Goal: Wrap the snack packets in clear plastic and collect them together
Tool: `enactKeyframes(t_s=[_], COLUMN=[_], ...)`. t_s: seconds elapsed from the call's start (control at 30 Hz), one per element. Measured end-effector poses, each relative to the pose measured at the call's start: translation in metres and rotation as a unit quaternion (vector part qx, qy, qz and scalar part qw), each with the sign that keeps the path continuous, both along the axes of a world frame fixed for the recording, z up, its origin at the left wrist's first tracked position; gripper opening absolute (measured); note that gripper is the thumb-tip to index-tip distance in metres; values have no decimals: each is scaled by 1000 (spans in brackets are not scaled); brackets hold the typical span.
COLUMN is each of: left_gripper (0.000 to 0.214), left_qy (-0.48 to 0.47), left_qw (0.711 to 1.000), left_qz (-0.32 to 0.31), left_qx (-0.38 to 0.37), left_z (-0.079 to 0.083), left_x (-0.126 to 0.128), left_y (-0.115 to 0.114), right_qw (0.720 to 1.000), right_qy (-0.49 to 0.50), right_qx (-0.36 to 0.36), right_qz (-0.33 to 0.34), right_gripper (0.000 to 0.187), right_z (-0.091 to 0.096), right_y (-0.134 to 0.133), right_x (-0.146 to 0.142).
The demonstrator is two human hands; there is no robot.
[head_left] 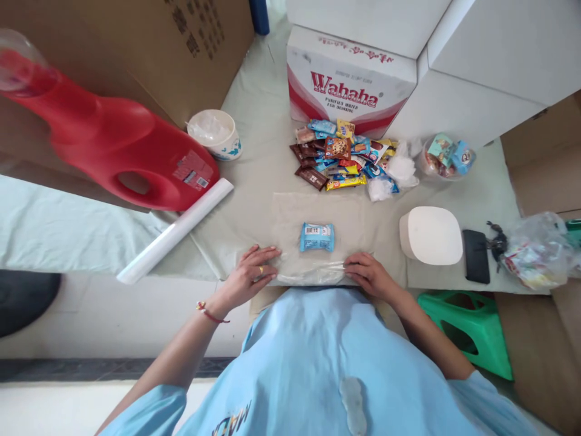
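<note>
A small blue snack packet (316,237) lies on a clear plastic sheet (318,218) spread on the pale cloth in front of me. The sheet's near edge (313,275) is bunched between my hands. My left hand (252,274), with a ring and a red wrist cord, rests fingers flat on the sheet's near left edge. At the near right edge my right hand (370,274) has its fingers curled on the sheet. Both hands sit just below the packet, apart from it.
A pile of wrapped snacks (340,158) lies before a Wahaha carton (349,85). A red jug (113,145), a cup (215,133) and a white roll (177,230) are at the left. At the right are a white box (431,235), a phone (475,255), bags and a green stool (472,330).
</note>
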State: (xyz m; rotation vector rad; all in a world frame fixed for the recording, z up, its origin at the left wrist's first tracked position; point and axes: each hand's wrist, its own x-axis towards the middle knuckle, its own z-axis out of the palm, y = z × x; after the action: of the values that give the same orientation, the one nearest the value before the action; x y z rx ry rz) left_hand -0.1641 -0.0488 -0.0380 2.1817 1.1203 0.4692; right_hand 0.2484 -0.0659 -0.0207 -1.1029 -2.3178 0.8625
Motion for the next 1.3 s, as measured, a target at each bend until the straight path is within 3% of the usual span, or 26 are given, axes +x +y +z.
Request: enactKeyframes(t_s=[0.1, 0.23, 0.37, 0.43, 0.53, 0.63, 0.67, 0.7, 0.77, 0.83, 0.87, 0.97, 1.07, 1.2, 1.3], left_gripper=[29, 38, 32, 30, 31, 27, 27, 27, 29, 34, 37, 42, 42, 43, 42], left_qy=[-44, -59, 6, 24, 25, 12, 5, -1, 4, 44, 69, 136, 162, 155, 154], left_qw=[998, 988, 978, 970, 945, 895, 885, 894, 947, 980, 984, 983, 981, 982, 981], left_qz=[20, 123, 205, 239, 325, 421, 426, 398, 259, 127, 104, 83, 75, 76, 79], left_qx=[-33, -70, -44, -21, 38, 149, 188, 207, 187, 143, 126, 89, 75, 74, 81], left_z=[14, 26, 22, 22, 35, 59, 66, 72, 74, 65, 59, 38, 25, 23, 23], left_x=[1, 11, 32, 39, 40, 46, 52, 61, 83, 107, 118, 136, 140, 138, 138], left_y=[23, 65, 107, 118, 110, 79, 67, 56, 39, 31, 30, 34, 38, 37, 37], right_qw=[998, 991, 975, 959, 944, 958, 964, 969, 975, 974, 971, 958, 949, 955, 963], right_qy=[20, 5, -124, -217, -284, -257, -243, -229, -209, -213, -224, -270, -296, -282, -254], right_qx=[-51, -92, -110, -94, -38, -2, 6, 14, 29, 33, 32, 15, -5, -28, -20], right_qz=[-15, -98, -148, -156, -162, -126, -107, -90, -72, -68, -72, -100, -109, -87, -85], right_gripper=[26, 31, 27, 26, 30, 33, 34, 36, 45, 55, 59, 64, 49, 19, 15], right_z=[15, 31, 32, 35, 46, 52, 50, 46, 36, 25, 20, 15, 15, 11, 11], right_y=[23, 62, 103, 118, 132, 144, 149, 155, 167, 178, 183, 193, 198, 204, 207], right_x=[0, 4, 6, 5, -3, -23, -33, -43, -65, -84, -93, -108, -111, -107, -103])
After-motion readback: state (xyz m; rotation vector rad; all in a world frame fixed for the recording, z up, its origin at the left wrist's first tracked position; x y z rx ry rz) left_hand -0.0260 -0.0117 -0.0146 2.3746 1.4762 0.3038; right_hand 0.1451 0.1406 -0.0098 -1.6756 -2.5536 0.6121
